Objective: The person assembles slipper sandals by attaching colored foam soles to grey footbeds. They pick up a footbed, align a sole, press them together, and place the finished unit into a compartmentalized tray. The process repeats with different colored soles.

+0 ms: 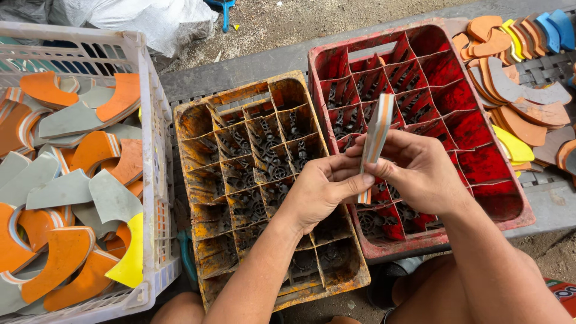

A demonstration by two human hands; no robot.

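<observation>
Both hands pinch a thin stack of foam pieces (377, 139) standing on edge, long axis upright, above the red crate's (510, 180) near left corner, left hand (324, 189) gripping low, right hand (420, 174) just beside it, equally near

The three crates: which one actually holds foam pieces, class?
The white crate on the far left: it is full of orange, grey and yellow foam pieces. The yellow crate and red crate show bare dividers.
</observation>
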